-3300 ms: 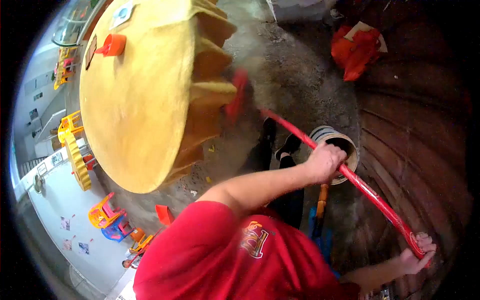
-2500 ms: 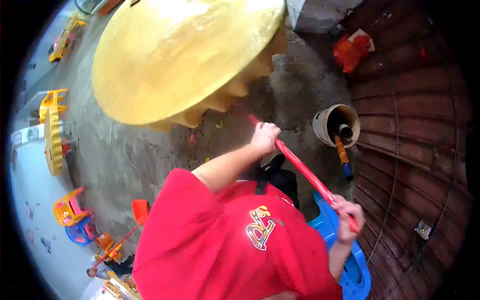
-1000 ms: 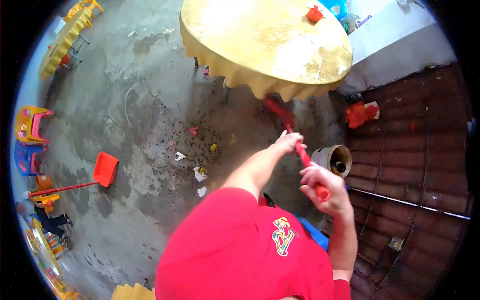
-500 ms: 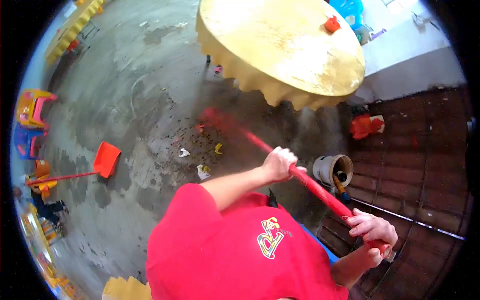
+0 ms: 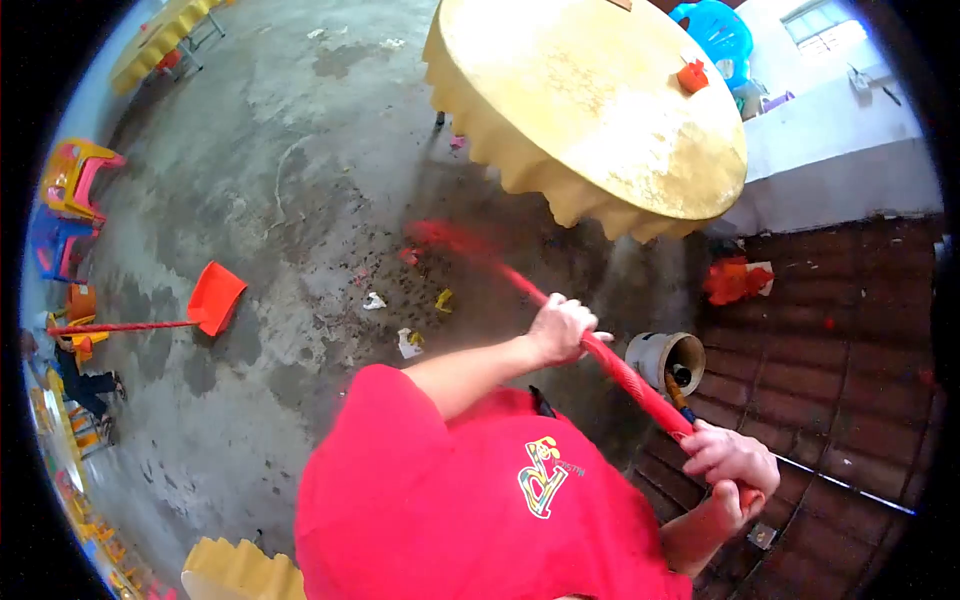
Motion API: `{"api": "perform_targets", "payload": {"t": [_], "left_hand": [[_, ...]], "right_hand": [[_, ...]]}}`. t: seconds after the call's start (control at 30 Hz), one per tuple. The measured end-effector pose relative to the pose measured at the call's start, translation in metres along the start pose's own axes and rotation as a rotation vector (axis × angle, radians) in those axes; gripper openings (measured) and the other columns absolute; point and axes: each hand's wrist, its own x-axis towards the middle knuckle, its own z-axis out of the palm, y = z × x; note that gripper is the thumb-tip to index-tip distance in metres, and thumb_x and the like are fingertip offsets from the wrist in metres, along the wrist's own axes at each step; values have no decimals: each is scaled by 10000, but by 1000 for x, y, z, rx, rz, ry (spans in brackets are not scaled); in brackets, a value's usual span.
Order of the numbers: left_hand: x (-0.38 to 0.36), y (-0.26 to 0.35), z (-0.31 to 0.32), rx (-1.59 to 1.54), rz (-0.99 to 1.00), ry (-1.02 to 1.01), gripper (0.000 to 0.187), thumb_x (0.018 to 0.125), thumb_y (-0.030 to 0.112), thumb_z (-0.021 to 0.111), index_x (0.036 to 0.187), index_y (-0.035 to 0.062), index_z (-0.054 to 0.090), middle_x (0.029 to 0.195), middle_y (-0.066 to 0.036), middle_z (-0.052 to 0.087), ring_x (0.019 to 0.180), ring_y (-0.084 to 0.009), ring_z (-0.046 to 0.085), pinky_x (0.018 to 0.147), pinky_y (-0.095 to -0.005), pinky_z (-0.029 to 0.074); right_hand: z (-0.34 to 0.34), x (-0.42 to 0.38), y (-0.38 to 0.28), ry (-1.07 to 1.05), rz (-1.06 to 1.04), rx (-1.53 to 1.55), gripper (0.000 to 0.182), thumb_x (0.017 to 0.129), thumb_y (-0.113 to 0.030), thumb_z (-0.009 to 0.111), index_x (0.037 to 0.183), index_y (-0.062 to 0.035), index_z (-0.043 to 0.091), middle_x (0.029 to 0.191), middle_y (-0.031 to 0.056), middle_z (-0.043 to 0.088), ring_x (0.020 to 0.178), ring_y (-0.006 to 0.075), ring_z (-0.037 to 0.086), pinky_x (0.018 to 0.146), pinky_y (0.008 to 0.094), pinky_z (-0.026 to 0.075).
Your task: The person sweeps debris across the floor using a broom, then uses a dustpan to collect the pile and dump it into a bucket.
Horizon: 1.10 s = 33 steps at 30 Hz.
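A red broom (image 5: 640,388) slants across in front of me, its head blurred by motion over the wet floor. My left hand (image 5: 560,330) is closed around the middle of the handle. Near the handle's upper end, my right hand (image 5: 732,465) is wrapped round it. Dark crumbs lie scattered beside the broom head, with a white scrap (image 5: 374,301), a yellow scrap (image 5: 444,300) and a white-and-yellow scrap (image 5: 409,344). An orange dustpan (image 5: 215,298) with a long red handle is on the floor to the left.
A round table (image 5: 590,110) with a yellow cloth stands ahead. At right, a white bucket (image 5: 648,357) is tilted with something inside, near a red bag-like thing (image 5: 728,281) on the dark tiles (image 5: 830,370). Plastic stools (image 5: 75,180) line the left edge, near a person's legs (image 5: 90,385).
The broom head stays blurred beside the debris, shifting slightly. My right hand has moved a little left with the handle's end. The view has moved slightly, so the table appears farther right.
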Motion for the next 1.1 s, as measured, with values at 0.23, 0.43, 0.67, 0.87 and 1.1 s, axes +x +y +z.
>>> {"api": "perform_targets", "payload": {"t": [0.23,0.43,0.67,0.87,1.1], "left_hand": [[56,-56,55,-200,-73,70,340,761,437,683,682,136,548,709,-57,578,752,-271,574,718,-420,393],[11,-63,57,-177,-14,73,382,773,438,665,608,113,547,643,-88,571,674,-291,575,648,-404,444],[6,-4,-1,5,-21,12,400,833,458,570,572,155,570,609,-27,586,655,-215,588,692,-373,388],[27,-92,-14,220,-277,196,299,828,392,561,654,159,632,733,-40,621,771,-254,581,738,-408,399],[-14,-120,16,55,-139,-56,333,821,387,596,629,115,611,686,-90,621,719,-301,605,712,-428,469]], "right_hand": [[59,43,48,-279,-81,-402,115,713,-36,663,693,0,556,717,121,612,767,313,664,790,400,526],[47,48,32,-327,-46,-252,89,668,3,639,684,-10,553,694,126,619,716,310,665,751,396,536],[-14,21,14,-105,-38,-26,147,732,-141,583,619,-47,569,614,84,635,671,301,677,780,463,531],[33,46,66,-366,-17,-74,49,745,-38,619,777,-15,590,820,112,643,899,345,640,934,504,442],[45,38,77,-287,95,-33,24,745,-2,594,756,6,614,813,112,664,917,300,650,933,440,456]]}}
